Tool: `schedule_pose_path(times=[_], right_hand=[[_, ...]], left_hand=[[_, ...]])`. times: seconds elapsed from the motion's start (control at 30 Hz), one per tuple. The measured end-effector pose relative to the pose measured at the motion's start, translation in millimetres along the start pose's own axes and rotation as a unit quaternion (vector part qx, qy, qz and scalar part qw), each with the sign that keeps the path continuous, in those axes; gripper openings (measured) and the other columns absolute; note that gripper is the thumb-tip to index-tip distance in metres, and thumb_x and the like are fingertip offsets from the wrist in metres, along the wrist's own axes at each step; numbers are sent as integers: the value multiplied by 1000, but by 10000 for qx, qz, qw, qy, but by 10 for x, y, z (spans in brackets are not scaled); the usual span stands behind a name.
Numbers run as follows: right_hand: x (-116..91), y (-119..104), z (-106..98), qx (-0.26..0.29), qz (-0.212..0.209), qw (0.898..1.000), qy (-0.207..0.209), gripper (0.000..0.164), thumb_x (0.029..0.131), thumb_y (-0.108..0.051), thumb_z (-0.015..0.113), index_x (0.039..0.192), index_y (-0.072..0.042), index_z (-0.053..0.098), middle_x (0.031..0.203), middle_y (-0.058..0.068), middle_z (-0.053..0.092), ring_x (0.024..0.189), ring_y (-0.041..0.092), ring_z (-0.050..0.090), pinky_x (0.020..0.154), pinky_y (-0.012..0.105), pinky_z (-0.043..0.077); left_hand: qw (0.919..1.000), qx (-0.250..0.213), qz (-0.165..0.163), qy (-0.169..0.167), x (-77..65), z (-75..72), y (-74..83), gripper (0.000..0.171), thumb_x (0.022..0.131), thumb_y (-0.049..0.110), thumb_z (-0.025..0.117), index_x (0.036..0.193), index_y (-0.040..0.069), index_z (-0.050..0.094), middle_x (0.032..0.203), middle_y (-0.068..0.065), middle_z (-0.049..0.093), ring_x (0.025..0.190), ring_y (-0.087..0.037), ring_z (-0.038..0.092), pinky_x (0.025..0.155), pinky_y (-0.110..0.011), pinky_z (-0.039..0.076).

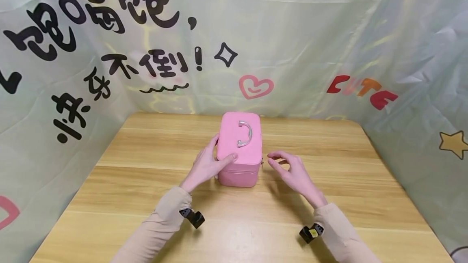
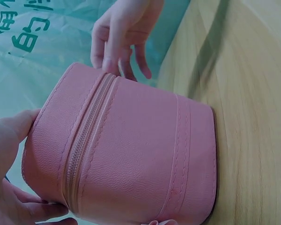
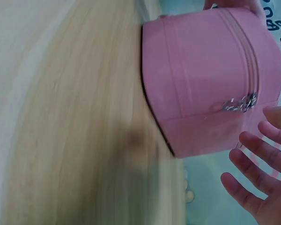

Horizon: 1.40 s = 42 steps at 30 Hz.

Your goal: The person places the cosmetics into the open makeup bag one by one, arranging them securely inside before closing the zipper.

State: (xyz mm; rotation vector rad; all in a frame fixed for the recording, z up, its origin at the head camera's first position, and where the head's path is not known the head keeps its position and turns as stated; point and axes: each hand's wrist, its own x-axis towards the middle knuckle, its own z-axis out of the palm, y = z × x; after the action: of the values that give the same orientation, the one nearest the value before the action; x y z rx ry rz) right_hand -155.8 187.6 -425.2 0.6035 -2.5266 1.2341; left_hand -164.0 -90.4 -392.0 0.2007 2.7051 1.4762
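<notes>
A pink zip-up cosmetic case stands on the wooden table, with a silver carry handle on its lid. My left hand holds the case from the left, thumb over the lid's edge and fingers round the side. A closed zipper runs around below the lid. Metal zipper pulls hang on the right side of the case. Close by that side, my right hand hovers with loosely bent fingers, nothing between them. In the right wrist view its fingertips spread near the pulls.
The wooden table reaches back to a pale printed cloth, which hangs behind it and along both sides. Dark wrist cameras are strapped at both cuffs.
</notes>
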Motion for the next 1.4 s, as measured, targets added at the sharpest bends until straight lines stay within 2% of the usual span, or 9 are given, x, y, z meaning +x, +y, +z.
schedule_pose_path(times=[0.2, 0.33, 0.47, 0.63, 0.73, 0.9, 1.03, 1.2, 1.4], right_hand=[[-36, -113, -12, 323, 300, 9990, 82, 17, 97, -11, 66, 110, -1, 71, 103, 14, 75, 94, 2, 64, 81, 30, 58], [-52, -196, -5, 327, 603, 9976, 23, 12, 96, -16, 68, 90, -8, 74, 77, 4, 70, 69, 1, 57, 63, 23, 51], [-48, -258, 26, 364, 715, 9967, -141, 27, 96, -21, 68, 71, -13, 68, 59, -4, 55, 53, 0, 45, 50, 21, 39], [-38, -298, 48, 679, 748, 9946, -249, 34, 100, -21, 62, 69, -7, 64, 55, -6, 47, 50, 0, 40, 48, 21, 36], [-27, -340, 58, 842, 925, 9918, -277, 37, 101, -24, 59, 69, -6, 64, 53, -5, 45, 49, 2, 40, 47, 22, 36], [16, -423, 125, 610, 1409, 9879, -200, 46, 97, -40, 64, 63, -10, 62, 49, -7, 44, 49, 5, 40, 46, 23, 33], [37, -455, 186, 425, 1676, 9844, -332, 51, 92, -46, 71, 56, -11, 59, 46, -9, 43, 48, 5, 37, 46, 20, 28], [31, -477, 206, 564, 1661, 9838, -380, 48, 89, -43, 74, 55, -10, 64, 45, -9, 45, 46, 4, 37, 46, 19, 27], [28, -480, 208, 792, 1635, 9827, -365, 46, 90, -40, 75, 59, -6, 68, 45, -7, 46, 43, 3, 38, 44, 20, 28]], left_hand=[[10000, 49, 44, -31, -4, -36, -30, 89, 89, 58, 67, 159, 19, 28, 163, -8, 38, 150, -34, 35, 119, -61, 29], [9999, -27, 160, -30, 3, -94, -83, 79, 94, 54, 64, 156, 15, 35, 159, -11, 43, 149, -30, 39, 120, -55, 31], [9993, -195, 316, -106, 21, -151, -131, 72, 99, 45, 60, 156, 8, 35, 157, -16, 45, 146, -33, 42, 120, -54, 33], [9967, -652, 445, -179, 79, -209, -190, 69, 101, 36, 60, 155, 5, 33, 155, -19, 47, 144, -36, 44, 120, -54, 33], [9945, -918, 433, -240, 114, -233, -224, 68, 101, 34, 60, 155, 4, 33, 154, -20, 47, 144, -37, 45, 119, -53, 34], [9918, -1201, 309, -300, 164, -245, -245, 66, 101, 30, 60, 155, 2, 32, 154, -22, 45, 143, -39, 45, 119, -49, 36], [9899, -1341, 258, -372, 215, -257, -268, 66, 103, 27, 57, 156, 0, 29, 156, -24, 42, 144, -39, 43, 120, -49, 35], [9861, -1591, 111, -460, 327, -260, -289, 64, 105, 25, 53, 157, 1, 26, 158, -22, 39, 147, -38, 39, 122, -48, 32], [9824, -1801, 65, -483, 561, -257, -281, 61, 107, 27, 49, 158, 3, 26, 160, -19, 37, 149, -36, 36, 123, -50, 29]])
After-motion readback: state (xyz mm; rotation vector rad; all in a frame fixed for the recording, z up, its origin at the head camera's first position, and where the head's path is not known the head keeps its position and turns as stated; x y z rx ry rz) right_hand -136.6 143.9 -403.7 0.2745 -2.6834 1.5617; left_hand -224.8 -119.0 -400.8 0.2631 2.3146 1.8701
